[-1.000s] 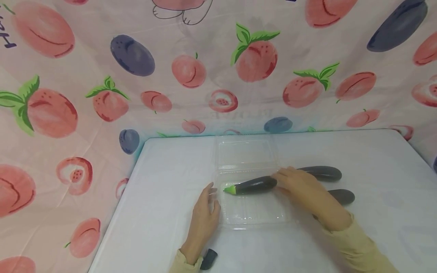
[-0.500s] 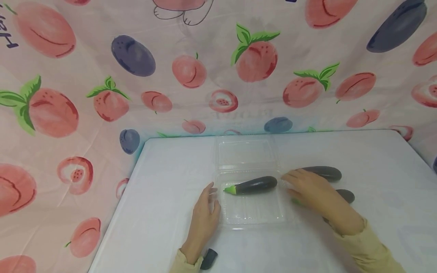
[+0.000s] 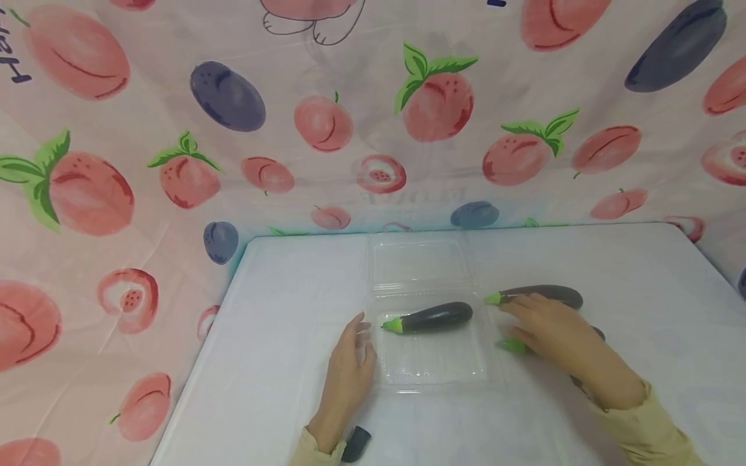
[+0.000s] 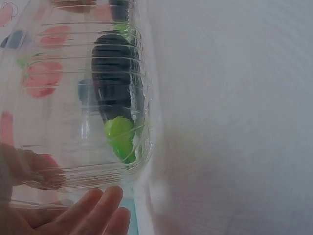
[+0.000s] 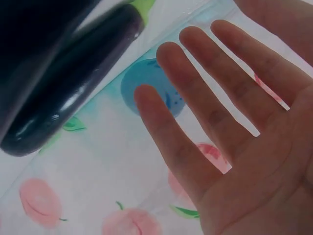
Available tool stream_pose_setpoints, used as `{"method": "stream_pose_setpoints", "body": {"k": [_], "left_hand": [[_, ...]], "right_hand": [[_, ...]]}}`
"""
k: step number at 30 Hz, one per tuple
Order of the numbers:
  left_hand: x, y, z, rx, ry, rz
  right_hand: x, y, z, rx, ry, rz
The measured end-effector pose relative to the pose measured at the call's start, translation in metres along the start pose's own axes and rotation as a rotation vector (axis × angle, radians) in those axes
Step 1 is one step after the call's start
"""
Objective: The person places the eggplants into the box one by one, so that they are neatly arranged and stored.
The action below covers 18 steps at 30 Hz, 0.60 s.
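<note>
A clear plastic clamshell container (image 3: 431, 369) lies with its lid folded back. Inside its base is a dark purple eggplant (image 3: 440, 317), green stem end to the left; the left wrist view shows this eggplant (image 4: 115, 73) through the ribbed wall. My left hand (image 3: 350, 372) is at the container's left side, fingers relaxed. Over two more eggplants to the right hovers my right hand (image 3: 553, 333), holding nothing, its fingers straight and spread in the right wrist view. The farther eggplant (image 3: 559, 295) shows almost whole; the nearer eggplant (image 3: 515, 345) is mostly hidden beneath the hand.
The lid (image 3: 421, 262) lies flat toward the back of the white table (image 3: 303, 291). Behind the table hangs a cloth (image 3: 379, 116) printed with peaches. A small black object (image 3: 357, 444) shows beside my left sleeve.
My right hand has let go of the eggplant in the container and moved right, over the other eggplants, uncovering their green ends. My left hand has stayed in place.
</note>
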<state>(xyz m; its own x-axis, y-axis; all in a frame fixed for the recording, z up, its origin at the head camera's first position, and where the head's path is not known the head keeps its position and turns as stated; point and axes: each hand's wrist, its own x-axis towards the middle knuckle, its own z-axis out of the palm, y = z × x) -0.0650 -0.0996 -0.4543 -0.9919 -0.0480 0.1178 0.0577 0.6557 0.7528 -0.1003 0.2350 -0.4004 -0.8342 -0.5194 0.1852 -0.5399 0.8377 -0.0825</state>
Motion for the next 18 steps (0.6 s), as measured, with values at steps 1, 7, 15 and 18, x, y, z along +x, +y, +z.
{"method": "stream_pose_setpoints", "body": {"k": [1, 7, 15, 18], "left_hand": [[0.000, 0.000, 0.000, 0.000, 0.000, 0.000], [-0.002, -0.001, -0.002, -0.004, 0.002, -0.003], [-0.001, -0.001, 0.000, -0.008, 0.000, 0.000], [0.000, -0.001, 0.000, -0.014, -0.001, -0.002]], "right_hand": [[-0.002, 0.001, 0.001, -0.004, 0.006, -0.002], [-0.008, 0.005, 0.005, -0.001, -0.041, 0.020], [-0.014, 0.013, 0.008, 0.023, -0.070, 0.050], [-0.016, 0.014, 0.009, 0.035, -0.079, 0.064]]}}
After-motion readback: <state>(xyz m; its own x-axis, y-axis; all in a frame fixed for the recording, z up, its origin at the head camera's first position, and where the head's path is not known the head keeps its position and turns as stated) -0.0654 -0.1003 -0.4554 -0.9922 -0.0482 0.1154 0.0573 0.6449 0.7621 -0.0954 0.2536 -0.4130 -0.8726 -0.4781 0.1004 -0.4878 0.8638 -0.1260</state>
